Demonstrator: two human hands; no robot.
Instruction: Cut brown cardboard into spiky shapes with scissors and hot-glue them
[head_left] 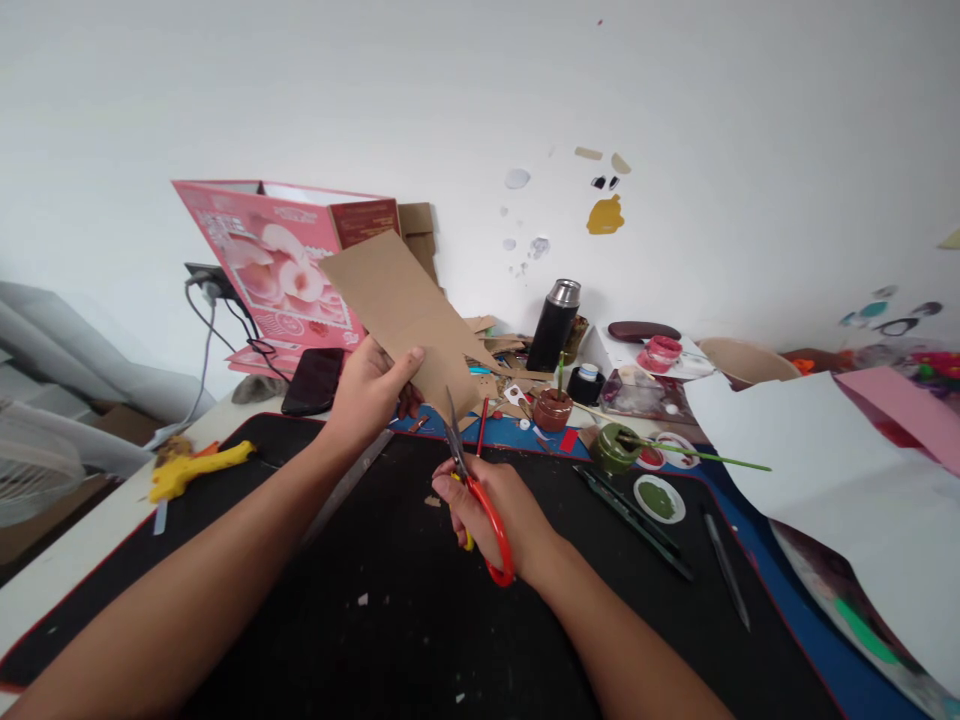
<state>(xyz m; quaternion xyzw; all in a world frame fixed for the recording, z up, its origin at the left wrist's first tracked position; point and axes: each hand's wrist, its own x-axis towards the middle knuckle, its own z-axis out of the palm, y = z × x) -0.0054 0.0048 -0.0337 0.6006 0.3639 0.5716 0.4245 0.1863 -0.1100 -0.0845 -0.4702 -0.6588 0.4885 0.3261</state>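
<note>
My left hand (379,380) grips a flat piece of brown cardboard (405,300) near its lower left edge, thumb on top and fingers underneath. The cardboard is tilted up above the mat, and a notch shows in its right side. In my right hand (495,510) is a pair of scissors (501,535) with red and yellow handles. The blades point away from me and meet the lower edge of the cardboard; whether they are cutting into it I cannot tell. Small brown scraps (433,501) lie on the black mat (390,600) below.
Behind stand a pink box (285,260), a phone (313,380) and a black thermos (553,325). Paint jars, one brown (552,410) and one green (615,448), stand right of centre. A yellow glue gun (199,470) lies left; a craft knife (726,570) and white paper (840,450) lie right.
</note>
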